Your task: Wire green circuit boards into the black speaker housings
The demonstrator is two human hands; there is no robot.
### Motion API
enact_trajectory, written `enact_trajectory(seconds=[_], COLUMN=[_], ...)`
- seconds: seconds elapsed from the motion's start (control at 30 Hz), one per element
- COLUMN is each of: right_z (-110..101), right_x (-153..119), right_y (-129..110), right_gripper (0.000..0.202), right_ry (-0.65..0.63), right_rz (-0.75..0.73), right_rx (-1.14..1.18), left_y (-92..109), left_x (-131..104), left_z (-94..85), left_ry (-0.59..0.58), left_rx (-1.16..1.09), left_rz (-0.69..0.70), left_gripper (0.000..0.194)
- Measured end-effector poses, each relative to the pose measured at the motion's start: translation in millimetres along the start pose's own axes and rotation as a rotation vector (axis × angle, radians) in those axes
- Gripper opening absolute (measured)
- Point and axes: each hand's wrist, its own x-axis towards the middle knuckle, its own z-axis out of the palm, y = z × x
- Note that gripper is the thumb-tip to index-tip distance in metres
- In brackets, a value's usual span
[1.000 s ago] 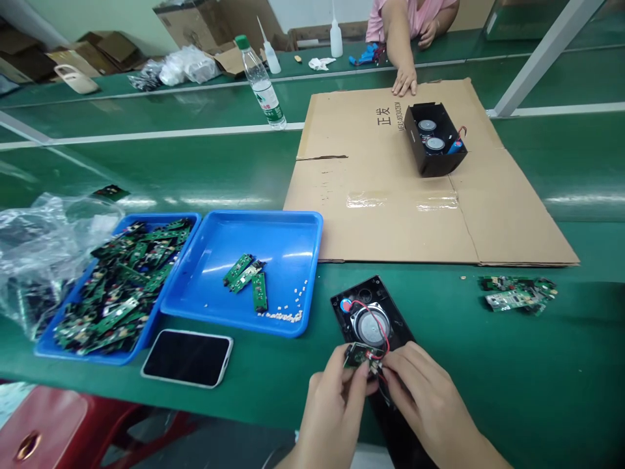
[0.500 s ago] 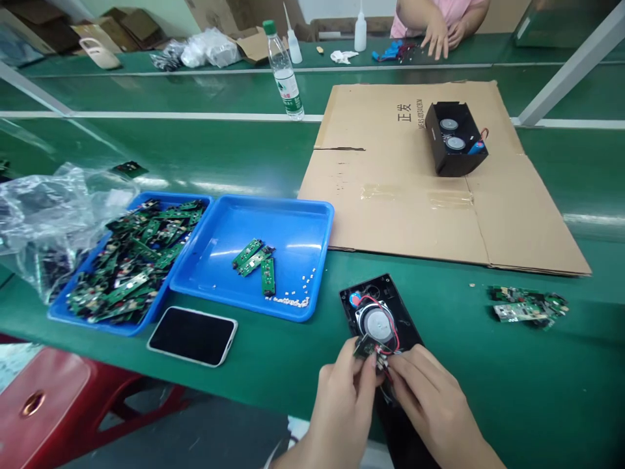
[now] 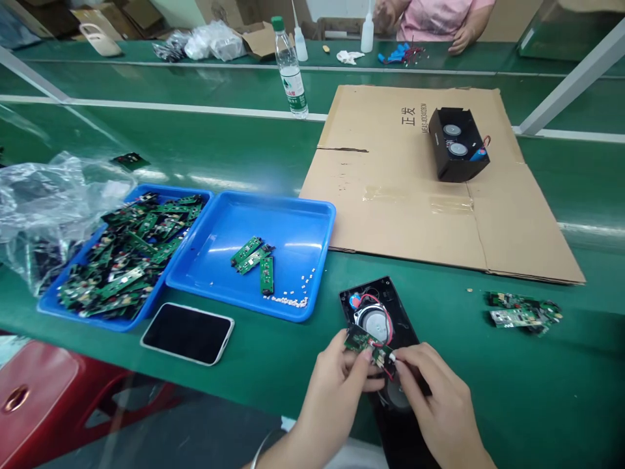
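My left hand (image 3: pixel 336 384) grips a green circuit board (image 3: pixel 360 339) between thumb and fingers, above a black speaker housing (image 3: pixel 378 292). At the board's right end my right hand (image 3: pixel 434 391) pinches a small white piece (image 3: pixel 392 357), which looks like a connector. Red wires run from the board toward a round silver speaker (image 3: pixel 375 322) in the housing. A second speaker (image 3: pixel 396 395) shows partly below my fingers. Beside it, to the right on the green table, lie several loose circuit boards (image 3: pixel 522 314).
To the left are a blue tray (image 3: pixel 195 277) with a few boards and tiny white pieces, a blue tray heaped with boards (image 3: pixel 127 264), and a phone (image 3: pixel 188 333). A black box with speakers (image 3: pixel 456 166) sits on flattened cardboard (image 3: pixel 390 225). Across the table is a person (image 3: pixel 439 23).
The circuit board has turned and shows more of its face, and my right fingertips have drawn a little to its right end. The person opposite has moved one hand back.
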Motion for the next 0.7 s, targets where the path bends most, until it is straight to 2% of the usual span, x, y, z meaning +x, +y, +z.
enact_trajectory(seconds=[0.1,0.27,0.53,0.7], right_z=[-1,-1,3,3], right_x=[-3,1,-1,-1], right_y=[3,1,-3,-2], right_gripper=[0.016,0.021,0.023,0.023], right_ry=[-0.009,0.03,0.04,0.026], right_rz=[0.009,-0.034,-0.038,-0.027], right_rx=[0.013,-0.027,-0.091,-0.061], left_y=[3,8,-3,2], left_x=[6,10,13,6], left_z=[1.2,0.4,-4.7,-2.4], left_ry=[0.033,0.013,-0.047,0.03], left_rx=[-0.084,-0.11,-0.099,0.025], left_rz=[-0.097,-0.137,-0.056,0.006], left_gripper=[0.07,0.085,0.061,0.05])
